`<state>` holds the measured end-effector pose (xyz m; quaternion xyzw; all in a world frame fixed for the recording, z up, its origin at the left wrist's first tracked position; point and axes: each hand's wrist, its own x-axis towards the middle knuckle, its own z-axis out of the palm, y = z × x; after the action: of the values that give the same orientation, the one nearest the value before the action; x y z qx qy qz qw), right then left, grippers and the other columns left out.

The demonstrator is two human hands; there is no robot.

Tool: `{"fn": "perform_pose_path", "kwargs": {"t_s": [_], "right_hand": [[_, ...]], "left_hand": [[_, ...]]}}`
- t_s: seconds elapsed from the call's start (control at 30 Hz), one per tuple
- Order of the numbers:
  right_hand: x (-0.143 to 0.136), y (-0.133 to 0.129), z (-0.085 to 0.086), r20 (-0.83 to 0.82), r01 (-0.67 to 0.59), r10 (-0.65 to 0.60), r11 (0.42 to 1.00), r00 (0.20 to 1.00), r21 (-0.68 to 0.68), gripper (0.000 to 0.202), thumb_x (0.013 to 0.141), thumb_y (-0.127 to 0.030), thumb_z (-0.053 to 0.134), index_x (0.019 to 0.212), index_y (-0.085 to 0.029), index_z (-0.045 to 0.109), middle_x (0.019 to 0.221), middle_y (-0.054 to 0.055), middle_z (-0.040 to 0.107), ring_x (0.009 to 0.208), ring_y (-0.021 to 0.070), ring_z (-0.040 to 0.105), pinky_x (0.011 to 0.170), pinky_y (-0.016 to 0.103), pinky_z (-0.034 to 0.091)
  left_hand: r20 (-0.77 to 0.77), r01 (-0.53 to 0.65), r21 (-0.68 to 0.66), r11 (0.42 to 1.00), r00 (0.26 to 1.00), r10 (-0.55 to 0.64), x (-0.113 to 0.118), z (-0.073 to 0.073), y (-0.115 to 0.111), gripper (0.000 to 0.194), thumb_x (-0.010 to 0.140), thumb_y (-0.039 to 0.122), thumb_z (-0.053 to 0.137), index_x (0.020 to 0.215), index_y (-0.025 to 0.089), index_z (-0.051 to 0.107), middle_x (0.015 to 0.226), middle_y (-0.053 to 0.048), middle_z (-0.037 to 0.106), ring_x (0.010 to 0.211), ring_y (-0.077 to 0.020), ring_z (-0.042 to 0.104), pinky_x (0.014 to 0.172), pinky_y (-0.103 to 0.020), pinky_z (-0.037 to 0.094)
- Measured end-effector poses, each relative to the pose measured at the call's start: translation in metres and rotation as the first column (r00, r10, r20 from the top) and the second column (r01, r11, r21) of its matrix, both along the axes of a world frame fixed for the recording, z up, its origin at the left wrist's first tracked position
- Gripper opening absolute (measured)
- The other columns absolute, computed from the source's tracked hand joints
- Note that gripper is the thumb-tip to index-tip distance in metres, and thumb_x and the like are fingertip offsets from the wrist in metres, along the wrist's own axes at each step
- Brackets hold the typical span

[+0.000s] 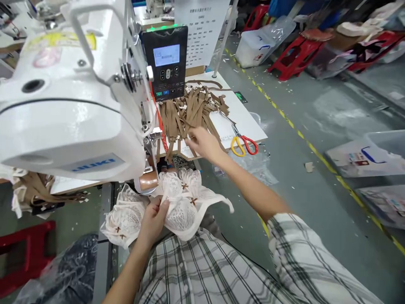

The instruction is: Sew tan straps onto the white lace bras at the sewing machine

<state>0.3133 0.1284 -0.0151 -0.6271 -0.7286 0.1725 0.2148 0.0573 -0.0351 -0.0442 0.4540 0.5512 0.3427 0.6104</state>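
My left hand is closed on a white lace bra with small brown bows, thumb on top of the fabric. The bra hangs over my lap, just below the needle area of a white sewing machine. My right hand reaches to the front edge of a pile of brown straps on the white table. Its fingers are curled and pinched at one brown strap; the fingertips are partly hidden. Scissors with red and yellow handles lie right of that hand, handles past the table edge.
A control panel with a lit screen stands behind the machine head, in front of a printed sheet. More brown straps hang at the left. Clear plastic bins and red stools stand on the floor to the right.
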Motion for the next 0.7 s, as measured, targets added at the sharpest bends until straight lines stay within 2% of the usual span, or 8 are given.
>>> {"fn": "perform_pose_path", "kwargs": {"t_s": [0.13, 0.23, 0.33, 0.4, 0.47, 0.5, 0.6, 0.7], "right_hand": [[0.008, 0.078, -0.015, 0.161, 0.115, -0.128, 0.99, 0.979, 0.088, 0.021, 0.091, -0.024, 0.054, 0.095, -0.009, 0.068, 0.109, 0.022, 0.065, 0.104, 0.0312, 0.057, 0.091, 0.043, 0.042], [0.018, 0.081, -0.017, -0.119, 0.095, -0.092, 0.995, 0.989, 0.017, 0.016, 0.092, -0.022, 0.053, 0.086, -0.013, 0.065, 0.094, 0.014, 0.066, 0.088, 0.0225, 0.058, 0.083, 0.038, 0.046], [0.018, 0.047, -0.027, -0.569, -0.062, -0.071, 0.976, 0.819, -0.211, 0.021, 0.095, -0.034, 0.053, 0.089, -0.016, 0.061, 0.08, 0.003, 0.062, 0.062, 0.0092, 0.05, 0.06, 0.024, 0.046], [0.007, 0.011, -0.037, -0.863, -0.331, -0.117, 0.892, 0.491, -0.309, 0.025, 0.09, -0.042, 0.063, 0.094, -0.017, 0.061, 0.078, -0.002, 0.061, 0.054, 0.0029, 0.046, 0.048, 0.014, 0.041], [-0.013, -0.03, -0.044, -0.972, -0.567, -0.221, 0.791, 0.085, -0.23, 0.033, 0.078, -0.042, 0.079, 0.093, -0.018, 0.061, 0.077, -0.005, 0.061, 0.053, -0.0008, 0.049, 0.047, 0.008, 0.042], [-0.025, -0.05, -0.046, -0.97, -0.636, -0.243, 0.75, -0.01, -0.182, 0.034, 0.074, -0.039, 0.083, 0.092, -0.018, 0.062, 0.076, -0.006, 0.062, 0.055, -0.0008, 0.054, 0.051, 0.007, 0.046], [-0.052, -0.098, -0.041, -0.98, -0.761, -0.19, 0.644, -0.059, -0.079, 0.021, 0.08, -0.03, 0.079, 0.089, -0.017, 0.065, 0.081, -0.001, 0.068, 0.064, 0.005, 0.067, 0.061, 0.015, 0.056], [-0.064, -0.117, -0.033, -0.988, -0.795, -0.152, 0.602, -0.023, -0.074, 0.011, 0.085, -0.025, 0.075, 0.09, -0.017, 0.068, 0.085, 0.002, 0.071, 0.069, 0.0085, 0.071, 0.066, 0.02, 0.059]], "left_hand": [[-0.336, 0.125, 0.239, 0.963, 0.941, -0.039, 0.0, 0.0, -0.009, 0.031, 0.095, 0.041, 0.053, 0.078, 0.019, 0.065, 0.071, -0.001, 0.059, 0.069, -0.0171, 0.053, 0.066, -0.028, 0.041], [-0.421, 0.099, 0.301, 0.949, 0.906, 0.039, -0.003, -0.003, -0.013, 0.025, 0.094, 0.04, 0.054, 0.087, 0.019, 0.066, 0.073, -0.002, 0.061, 0.069, -0.0178, 0.055, 0.066, -0.029, 0.041], [-0.391, 0.042, 0.296, 0.954, 0.917, 0.081, -0.002, 0.0, -0.013, 0.038, 0.093, 0.04, 0.056, 0.124, 0.019, 0.06, 0.079, -0.002, 0.063, 0.069, -0.0175, 0.057, 0.068, -0.029, 0.045], [-0.348, 0.024, 0.253, 0.967, 0.935, 0.068, 0.0, 0.008, -0.009, 0.043, 0.092, 0.042, 0.056, 0.129, 0.019, 0.059, 0.084, -0.003, 0.065, 0.072, -0.0171, 0.058, 0.07, -0.029, 0.046], [-0.25, -0.016, 0.131, 0.991, 0.967, 0.049, 0.001, 0.019, -0.003, 0.038, 0.091, 0.046, 0.057, 0.113, 0.018, 0.069, 0.093, -0.006, 0.068, 0.082, -0.0187, 0.061, 0.074, -0.029, 0.046], [-0.165, -0.033, 0.03, 0.999, 0.986, 0.037, 0.001, 0.024, 0.0, 0.04, 0.09, 0.052, 0.056, 0.103, 0.017, 0.072, 0.095, -0.007, 0.07, 0.084, -0.0201, 0.062, 0.075, -0.029, 0.047], [0.188, 0.107, -0.243, 0.964, 0.98, -0.061, -0.004, 0.032, 0.008, 0.057, 0.084, 0.068, 0.054, 0.082, 0.014, 0.072, 0.082, -0.009, 0.069, 0.075, -0.0208, 0.061, 0.067, -0.03, 0.046], [0.344, 0.243, -0.235, 0.941, 0.926, -0.154, -0.011, 0.031, 0.01, 0.051, 0.076, 0.062, 0.07, 0.063, 0.014, 0.062, 0.063, -0.002, 0.055, 0.062, -0.0136, 0.049, 0.064, -0.027, 0.04]]}}
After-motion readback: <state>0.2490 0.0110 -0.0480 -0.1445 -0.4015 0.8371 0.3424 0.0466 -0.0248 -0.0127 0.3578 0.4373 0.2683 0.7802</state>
